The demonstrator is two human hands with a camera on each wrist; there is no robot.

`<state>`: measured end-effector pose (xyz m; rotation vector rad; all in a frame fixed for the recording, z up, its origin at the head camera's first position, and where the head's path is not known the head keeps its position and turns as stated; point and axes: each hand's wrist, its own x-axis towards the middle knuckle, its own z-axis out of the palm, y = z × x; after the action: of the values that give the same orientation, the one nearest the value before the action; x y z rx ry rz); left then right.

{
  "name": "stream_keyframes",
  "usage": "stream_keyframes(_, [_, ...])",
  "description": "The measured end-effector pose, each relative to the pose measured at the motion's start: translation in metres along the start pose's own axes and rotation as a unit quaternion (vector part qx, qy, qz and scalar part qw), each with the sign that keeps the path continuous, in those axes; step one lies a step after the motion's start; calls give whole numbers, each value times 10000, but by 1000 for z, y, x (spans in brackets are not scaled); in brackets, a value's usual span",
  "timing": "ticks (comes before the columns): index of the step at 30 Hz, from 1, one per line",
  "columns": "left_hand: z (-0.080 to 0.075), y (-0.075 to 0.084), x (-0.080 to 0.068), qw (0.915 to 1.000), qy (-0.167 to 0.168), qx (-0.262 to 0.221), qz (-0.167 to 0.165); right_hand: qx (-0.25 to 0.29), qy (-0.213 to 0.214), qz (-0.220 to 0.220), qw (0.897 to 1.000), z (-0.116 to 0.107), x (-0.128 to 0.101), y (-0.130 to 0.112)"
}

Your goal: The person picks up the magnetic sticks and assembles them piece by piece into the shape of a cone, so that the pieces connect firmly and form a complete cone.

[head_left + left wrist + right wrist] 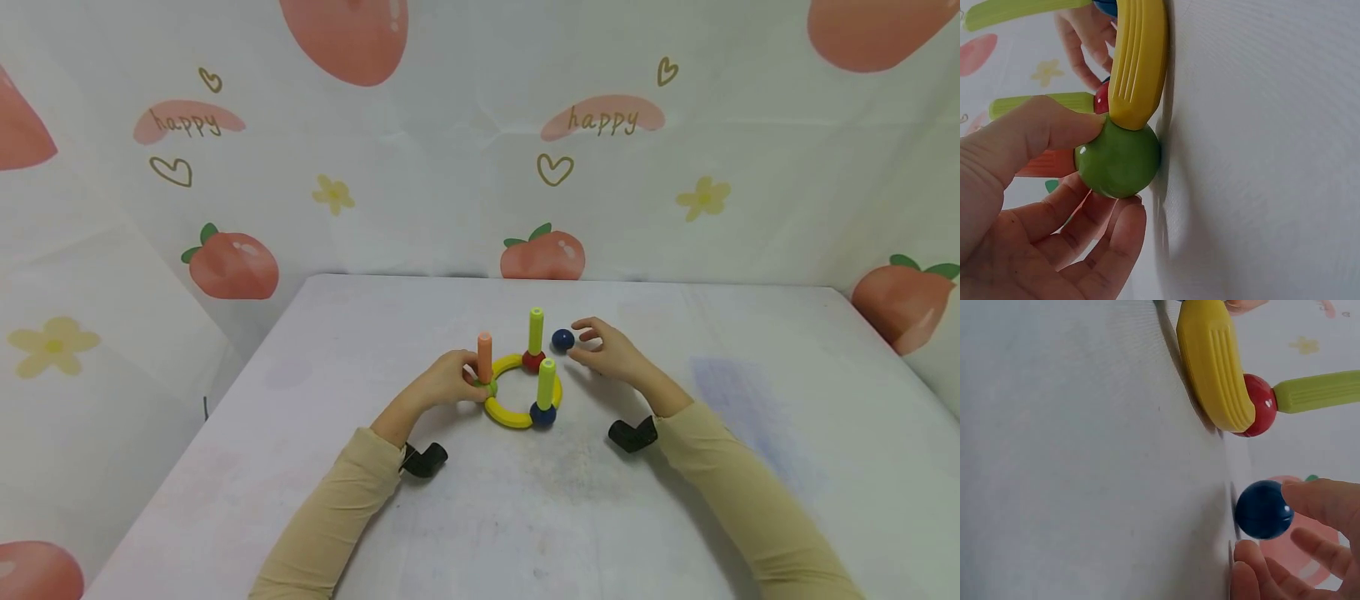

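Pinching the green ball (1117,159) under the orange peg (484,357), the left hand (444,379) steadies the yellow ring (507,412). Right hand (611,350), fingers relaxed, touches the loose blue ball (562,339).

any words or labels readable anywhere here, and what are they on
"happy" – on a pink patch of the backdrop cloth, upper left.
"happy" – the same word on a second pink patch, upper middle.
The toy pieces, such as the yellow ring, the green ball and the blue ball, show no writing, and neither does the table. The wrist views show no readable text.
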<state>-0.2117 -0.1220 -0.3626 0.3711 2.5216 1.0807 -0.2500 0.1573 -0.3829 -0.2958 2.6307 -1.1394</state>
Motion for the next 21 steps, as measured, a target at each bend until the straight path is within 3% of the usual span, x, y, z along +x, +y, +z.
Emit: stream_keyframes(21, [1, -2, 2, 9999, 96, 36, -72, -302, 32, -100, 9995, 10, 14, -9])
